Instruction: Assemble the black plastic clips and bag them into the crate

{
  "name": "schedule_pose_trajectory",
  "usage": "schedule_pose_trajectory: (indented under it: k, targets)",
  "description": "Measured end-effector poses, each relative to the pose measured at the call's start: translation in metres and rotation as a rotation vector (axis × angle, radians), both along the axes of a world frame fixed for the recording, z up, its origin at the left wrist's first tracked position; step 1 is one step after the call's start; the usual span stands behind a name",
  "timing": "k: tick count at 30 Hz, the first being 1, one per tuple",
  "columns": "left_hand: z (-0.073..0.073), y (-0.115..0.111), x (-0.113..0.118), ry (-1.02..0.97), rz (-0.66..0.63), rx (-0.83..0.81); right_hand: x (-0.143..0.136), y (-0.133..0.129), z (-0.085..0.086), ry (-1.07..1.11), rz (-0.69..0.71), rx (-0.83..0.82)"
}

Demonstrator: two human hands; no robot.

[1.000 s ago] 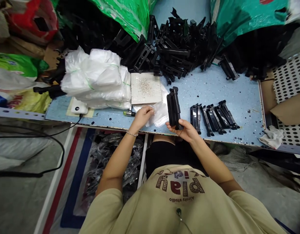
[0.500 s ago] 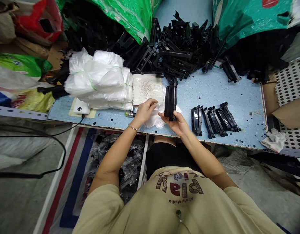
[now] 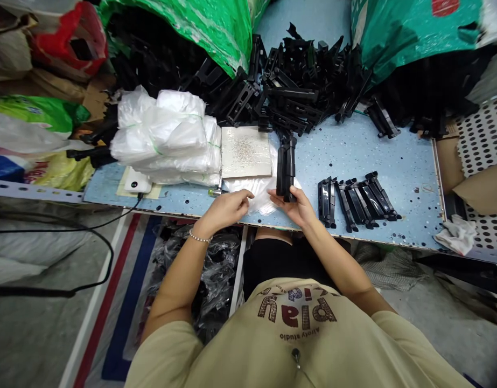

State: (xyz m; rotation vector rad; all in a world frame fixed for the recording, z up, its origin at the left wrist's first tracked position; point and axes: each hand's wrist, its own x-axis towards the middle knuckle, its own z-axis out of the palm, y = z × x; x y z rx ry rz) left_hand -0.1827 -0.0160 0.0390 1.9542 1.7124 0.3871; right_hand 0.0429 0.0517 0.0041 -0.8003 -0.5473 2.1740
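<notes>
My right hand (image 3: 297, 209) is closed round the lower end of an upright pair of black plastic parts (image 3: 286, 168) above the table's front edge. My left hand (image 3: 229, 208) is to the left, its fingers curled together at the edge of thin white plastic bags (image 3: 261, 200); whether it pinches a bag is too small to tell. Behind the bags lies a square, cream-coloured pad (image 3: 246, 152) with small specks on it. Several finished-looking black parts (image 3: 355, 202) lie side by side, slanted, right of my right hand.
Bundled white bags (image 3: 163, 134) are stacked at the left, behind a white device (image 3: 137, 180) with a cable. A heap of black parts (image 3: 299, 89) covers the back. Green bags (image 3: 216, 27) stand behind. A crumpled glove (image 3: 457, 234) lies at the right edge.
My left hand has moved left and toward me, away from my right hand. My right hand still holds the black parts, nearly in place. The view has shifted slightly.
</notes>
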Motion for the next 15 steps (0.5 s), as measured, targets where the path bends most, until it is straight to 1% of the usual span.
schedule_pose_trajectory:
  k: [2,4,6,8,11,13,15]
  targets:
    - [-0.008,-0.006,0.014,0.047,0.011,0.115,0.008,-0.005,-0.005,-0.038,-0.049,-0.012]
    - [-0.022,-0.004,0.028,0.083,0.050,0.230,0.015,-0.009,-0.009,-0.063,-0.085,-0.023]
    - [-0.036,0.003,0.035,0.041,0.107,0.254,0.023,-0.014,-0.009,-0.090,-0.098,-0.018]
    - [-0.044,0.013,0.034,-0.103,0.205,0.203,0.033,-0.018,-0.005,-0.118,-0.095,0.004]
    - [-0.044,0.027,0.024,-0.378,0.358,0.031,0.049,-0.025,0.005,-0.113,-0.044,0.025]
    - [-0.040,0.035,0.019,-0.522,0.414,-0.095,0.056,-0.031,0.012,-0.053,0.078,-0.006]
    - [-0.036,0.039,0.018,-0.590,0.408,-0.176,0.059,-0.039,0.015,0.025,0.254,-0.082]
